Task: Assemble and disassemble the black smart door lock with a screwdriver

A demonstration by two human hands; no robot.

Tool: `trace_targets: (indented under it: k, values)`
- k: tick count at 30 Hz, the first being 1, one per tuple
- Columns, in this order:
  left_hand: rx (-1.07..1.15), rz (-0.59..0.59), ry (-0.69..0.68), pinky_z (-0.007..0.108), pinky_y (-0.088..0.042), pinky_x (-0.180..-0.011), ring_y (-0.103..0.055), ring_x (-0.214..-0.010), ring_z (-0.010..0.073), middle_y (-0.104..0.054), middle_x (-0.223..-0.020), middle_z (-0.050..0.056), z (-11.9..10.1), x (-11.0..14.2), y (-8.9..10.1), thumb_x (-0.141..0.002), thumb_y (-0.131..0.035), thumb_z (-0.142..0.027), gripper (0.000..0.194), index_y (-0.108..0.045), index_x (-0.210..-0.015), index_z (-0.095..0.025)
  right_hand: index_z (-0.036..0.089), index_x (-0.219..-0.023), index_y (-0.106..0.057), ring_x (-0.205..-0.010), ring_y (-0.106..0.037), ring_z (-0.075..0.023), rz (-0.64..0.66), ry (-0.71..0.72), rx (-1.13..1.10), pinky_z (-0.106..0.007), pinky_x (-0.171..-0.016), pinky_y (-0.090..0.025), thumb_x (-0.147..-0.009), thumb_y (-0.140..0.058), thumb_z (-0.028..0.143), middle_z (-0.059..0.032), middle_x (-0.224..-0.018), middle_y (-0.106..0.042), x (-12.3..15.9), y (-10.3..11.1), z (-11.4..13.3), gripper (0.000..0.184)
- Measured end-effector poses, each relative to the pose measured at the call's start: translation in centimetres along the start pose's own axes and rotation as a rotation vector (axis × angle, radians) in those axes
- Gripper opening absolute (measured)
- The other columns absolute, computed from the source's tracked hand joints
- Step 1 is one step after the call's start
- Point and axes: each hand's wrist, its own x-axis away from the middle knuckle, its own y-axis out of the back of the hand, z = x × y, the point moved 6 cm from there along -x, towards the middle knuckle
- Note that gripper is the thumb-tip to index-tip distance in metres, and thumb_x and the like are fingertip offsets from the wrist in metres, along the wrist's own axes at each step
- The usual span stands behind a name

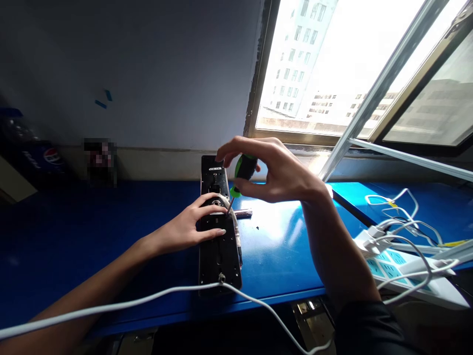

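A long black panel [218,251], which looks like a device housing with small holes and fittings, lies lengthwise on the blue table. My left hand [195,222] rests on its middle with the fingers spread, one fingertip close to the screwdriver's tip. Fingers of my right hand [275,170] are curled round the green and black handle of a screwdriver [242,173]. Its shaft slants down to the panel's right side; whether the tip sits in a screw is too small to tell. A pale wrapped cable [235,227] runs along the panel's right edge.
To the panel's right lies a short dark bundle [244,213]. A white cable [155,296] crosses in front of the table. On the right are a power strip [391,266] with plugged-in leads and a metal frame [349,140]. A dark Pepsi bottle [46,160] stands far left.
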Motion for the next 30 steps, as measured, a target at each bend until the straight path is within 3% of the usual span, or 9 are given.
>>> trace_targets:
  k: [4,9,15,20,25,30]
  values:
    - [-0.005,0.003,0.003,0.050,-0.037,-0.128,-0.038,-0.155,0.0352,-0.033,-0.169,0.001,0.06,0.02,-0.03,-0.091,-0.070,-0.064,0.054,-0.067,-0.138,-0.038,0.015,-0.106,-0.073,-0.074,-0.065,-0.0089,-0.034,-0.031,0.041,-0.023,-0.067,-0.048,-0.091,-0.065,0.023,0.0004,-0.086,-0.074,-0.07,0.25,-0.13,0.019]
    - [-0.008,-0.009,-0.008,0.049,-0.036,-0.128,-0.039,-0.154,0.0354,-0.034,-0.168,0.002,0.11,-0.03,-0.04,-0.091,-0.071,-0.064,0.053,-0.068,-0.136,-0.036,0.014,-0.122,-0.068,-0.087,-0.068,-0.0123,0.019,-0.009,-0.005,-0.025,-0.075,-0.051,-0.083,-0.061,0.014,-0.0046,-0.108,-0.076,-0.03,0.00,0.17,0.040]
    - [-0.005,0.000,0.003,0.049,-0.038,-0.127,-0.040,-0.154,0.0344,-0.033,-0.169,0.001,0.12,0.00,-0.12,-0.092,-0.070,-0.063,0.052,-0.067,-0.137,-0.037,0.015,-0.107,-0.073,-0.078,-0.067,-0.0102,-0.003,-0.055,0.037,-0.023,-0.069,-0.050,-0.092,-0.064,0.024,-0.0013,-0.090,-0.075,-0.05,0.00,-0.23,0.019]
    - [-0.011,-0.007,-0.007,0.049,-0.037,-0.128,-0.039,-0.154,0.0351,-0.033,-0.169,0.003,0.01,-0.02,-0.09,-0.091,-0.070,-0.063,0.053,-0.069,-0.136,-0.035,0.015,-0.118,-0.068,-0.092,-0.069,-0.0135,0.021,0.002,-0.002,-0.026,-0.078,-0.053,-0.084,-0.063,0.016,-0.0048,-0.111,-0.076,-0.10,-0.15,0.06,0.034]
    - [-0.018,0.000,0.000,0.047,-0.038,-0.128,-0.040,-0.154,0.0343,-0.032,-0.169,0.000,0.16,-0.01,-0.12,-0.091,-0.069,-0.065,0.053,-0.067,-0.137,-0.038,0.016,-0.108,-0.071,-0.081,-0.068,-0.0105,-0.001,-0.020,0.048,-0.024,-0.071,-0.050,-0.092,-0.064,0.021,-0.0008,-0.093,-0.075,-0.11,-0.06,-0.14,0.019]
    - [-0.018,0.030,0.013,0.050,-0.035,-0.129,-0.035,-0.156,0.0356,-0.026,-0.172,0.000,0.32,0.02,-0.27,-0.093,-0.066,-0.067,0.055,-0.065,-0.141,-0.039,0.015,-0.117,-0.067,-0.090,-0.068,-0.0124,0.013,0.031,0.006,-0.026,-0.076,-0.052,-0.085,-0.063,0.015,-0.0043,-0.110,-0.075,-0.02,-0.16,0.25,0.032]
